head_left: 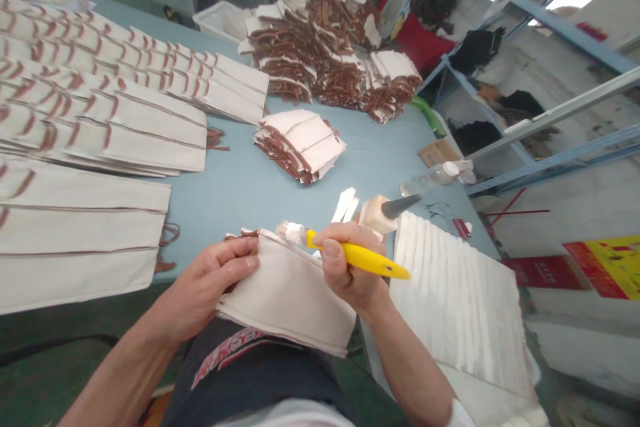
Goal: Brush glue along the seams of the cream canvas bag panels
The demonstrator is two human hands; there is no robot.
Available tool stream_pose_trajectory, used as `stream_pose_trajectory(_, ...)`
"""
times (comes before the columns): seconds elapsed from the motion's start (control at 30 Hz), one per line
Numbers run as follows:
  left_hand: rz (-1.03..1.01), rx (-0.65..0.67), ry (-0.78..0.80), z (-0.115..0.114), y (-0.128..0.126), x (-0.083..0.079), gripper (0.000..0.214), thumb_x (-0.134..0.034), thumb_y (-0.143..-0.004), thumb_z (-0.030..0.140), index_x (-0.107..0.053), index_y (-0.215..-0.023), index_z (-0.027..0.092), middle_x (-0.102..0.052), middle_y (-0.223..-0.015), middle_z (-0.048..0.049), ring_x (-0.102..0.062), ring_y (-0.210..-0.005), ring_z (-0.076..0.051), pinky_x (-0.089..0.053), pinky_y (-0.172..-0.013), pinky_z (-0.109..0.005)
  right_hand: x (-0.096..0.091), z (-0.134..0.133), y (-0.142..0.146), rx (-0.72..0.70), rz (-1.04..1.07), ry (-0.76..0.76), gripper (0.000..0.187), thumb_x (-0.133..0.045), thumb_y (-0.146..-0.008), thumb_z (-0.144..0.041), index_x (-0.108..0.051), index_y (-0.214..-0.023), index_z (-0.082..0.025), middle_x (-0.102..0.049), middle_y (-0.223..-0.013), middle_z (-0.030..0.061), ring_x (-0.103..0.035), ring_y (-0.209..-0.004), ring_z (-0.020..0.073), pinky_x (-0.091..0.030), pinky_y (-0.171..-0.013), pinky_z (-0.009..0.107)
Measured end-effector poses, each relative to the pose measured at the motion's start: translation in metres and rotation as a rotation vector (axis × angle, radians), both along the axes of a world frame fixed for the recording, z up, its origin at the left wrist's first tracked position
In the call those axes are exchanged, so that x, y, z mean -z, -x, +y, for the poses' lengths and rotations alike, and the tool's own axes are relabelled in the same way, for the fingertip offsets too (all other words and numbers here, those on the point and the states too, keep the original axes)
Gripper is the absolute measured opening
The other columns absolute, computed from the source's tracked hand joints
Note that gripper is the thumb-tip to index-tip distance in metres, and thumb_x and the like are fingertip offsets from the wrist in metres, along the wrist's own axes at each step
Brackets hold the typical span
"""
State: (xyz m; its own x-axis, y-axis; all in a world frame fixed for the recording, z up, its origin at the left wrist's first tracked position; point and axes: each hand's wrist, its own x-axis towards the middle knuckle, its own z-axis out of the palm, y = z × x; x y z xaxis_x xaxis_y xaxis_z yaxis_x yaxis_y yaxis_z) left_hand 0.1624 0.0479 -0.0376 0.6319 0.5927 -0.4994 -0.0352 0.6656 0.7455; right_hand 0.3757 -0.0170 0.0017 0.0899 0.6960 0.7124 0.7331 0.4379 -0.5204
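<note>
My left hand (pixel 217 280) grips the left end of a cream fabric piece (pixel 300 293) with brown edging, thumb on top and fingers curled at its far edge. The piece is held over the table's near edge, above my lap. In my right hand (pixel 353 260) is a brush with a yellow handle (pixel 375 261), pinched between thumb and fingers. Its bristles (pixel 293 232) are coated in white and lie at the fabric's upper edge; whether they touch it I cannot tell. Beyond, a bundle of cream pieces with brown edges (pixel 305 140) lies on the blue table (pixel 235 193).
Rows of overlapping cream pieces (pixel 155 127) cover the left side. Tall brown-edged piles (pixel 320 40) stand at the back. To the right are a container with a dark handle (pixel 377 213), a clear bottle (pixel 430 179), layered white material (pixel 455 300) and a blue shelf rack (pixel 550 167).
</note>
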Motion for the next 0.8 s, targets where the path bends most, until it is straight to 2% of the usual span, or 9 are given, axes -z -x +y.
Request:
stream_pose_trajectory(0.13, -0.004, -0.014, 0.008, -0.002, 0.000, -0.004, 0.050, -0.099, -0.069, 0.054, -0.085, -0.103, 0.020, -0.076, -0.078, -0.0027, -0.069, -0.068, -0.017, -0.053, -0.057, -0.021, 0.003, -0.006, 0.005, -0.040, 0.126, -0.116, 0.022, -0.053, -0.106, -0.031, -0.066, -0.089, -0.028, -0.065, -0.059, -0.0053, -0.058, -0.042, 0.0121, -0.052, -0.048, 0.026)
stream_pose_trajectory(0.2, -0.025, -0.003, 0.003, -0.003, 0.000, -0.005, 0.051, -0.099, -0.071, 0.055, -0.085, -0.107, 0.021, -0.076, -0.079, -0.0020, -0.069, -0.069, -0.017, -0.053, -0.058, -0.020, 0.003, -0.006, 0.009, -0.070, 0.088, -0.146, 0.025, -0.052, -0.108, -0.034, -0.067, -0.089, -0.029, -0.065, -0.058, -0.0052, -0.060, -0.044, 0.0127, -0.052, -0.048, 0.026)
stream_pose_trajectory(0.3, -0.037, 0.023, -0.006, -0.003, 0.001, -0.003, 0.052, -0.097, -0.074, 0.057, -0.084, -0.111, 0.023, -0.076, -0.080, -0.0011, -0.070, -0.071, -0.017, -0.053, -0.060, -0.020, 0.004, -0.005, 0.009, 0.014, -0.026, -0.055, 0.028, -0.051, -0.107, -0.032, -0.068, -0.085, -0.027, -0.072, -0.067, -0.0016, -0.069, -0.056, 0.0140, -0.057, -0.056, 0.026)
stream_pose_trajectory(0.37, -0.029, 0.023, -0.012, -0.003, 0.002, -0.002, 0.052, -0.098, -0.074, 0.057, -0.085, -0.110, 0.023, -0.076, -0.079, -0.0010, -0.070, -0.072, -0.017, -0.054, -0.061, -0.020, 0.008, -0.008, 0.007, 0.062, 0.031, 0.024, 0.027, -0.052, -0.106, -0.034, -0.069, -0.087, -0.026, -0.073, -0.069, 0.0000, -0.069, -0.058, 0.0149, -0.057, -0.058, 0.027)
stream_pose_trajectory(0.53, -0.019, 0.022, -0.057, -0.002, 0.003, -0.002, 0.051, -0.097, -0.074, 0.054, -0.084, -0.110, 0.021, -0.076, -0.082, -0.0016, -0.066, -0.069, -0.015, -0.052, -0.060, -0.020, 0.029, -0.010, 0.013, 0.008, 0.256, 0.163, 0.033, -0.050, -0.108, -0.047, -0.069, -0.092, -0.024, -0.064, -0.065, -0.0017, -0.060, -0.051, 0.0136, -0.052, -0.054, 0.026)
stream_pose_trajectory(0.6, -0.009, 0.015, -0.058, -0.002, 0.004, -0.002, 0.051, -0.098, -0.073, 0.052, -0.084, -0.111, 0.021, -0.076, -0.081, -0.0008, -0.064, -0.068, -0.014, -0.050, -0.059, -0.019, 0.033, -0.005, 0.015, 0.010, 0.293, 0.167, 0.035, -0.048, -0.110, -0.046, -0.066, -0.092, -0.023, -0.060, -0.062, -0.0040, -0.054, -0.046, 0.0116, -0.048, -0.050, 0.024)
stream_pose_trajectory(0.67, 0.012, 0.002, -0.039, -0.003, 0.006, -0.002, 0.056, -0.100, -0.069, 0.053, -0.083, -0.110, 0.020, -0.075, -0.080, -0.0009, -0.064, -0.068, -0.015, -0.050, -0.058, -0.019, 0.031, 0.000, 0.014, 0.071, 0.311, 0.106, 0.030, -0.048, -0.111, -0.042, -0.064, -0.094, -0.023, -0.056, -0.060, -0.0068, -0.051, -0.044, 0.0103, -0.045, -0.048, 0.022)
stream_pose_trajectory(0.73, 0.035, -0.012, -0.026, -0.003, 0.007, -0.002, 0.062, -0.101, -0.065, 0.057, -0.083, -0.110, 0.018, -0.075, -0.081, -0.0020, -0.065, -0.068, -0.016, -0.050, -0.057, -0.020, 0.027, 0.002, 0.014, 0.130, 0.264, 0.061, 0.023, -0.050, -0.111, -0.037, -0.065, -0.102, -0.023, -0.060, -0.064, -0.0062, -0.057, -0.049, 0.0110, -0.049, -0.053, 0.022)
stream_pose_trajectory(0.8, 0.041, -0.012, -0.042, -0.004, 0.006, -0.004, 0.066, -0.100, -0.064, 0.059, -0.083, -0.112, 0.018, -0.075, -0.083, -0.0029, -0.064, -0.068, -0.016, -0.049, -0.057, -0.020, 0.024, 0.003, 0.019, 0.134, 0.184, 0.088, 0.021, -0.050, -0.111, -0.034, -0.066, -0.109, -0.022, -0.070, -0.075, -0.0020, -0.067, -0.060, 0.0129, -0.054, -0.062, 0.024)
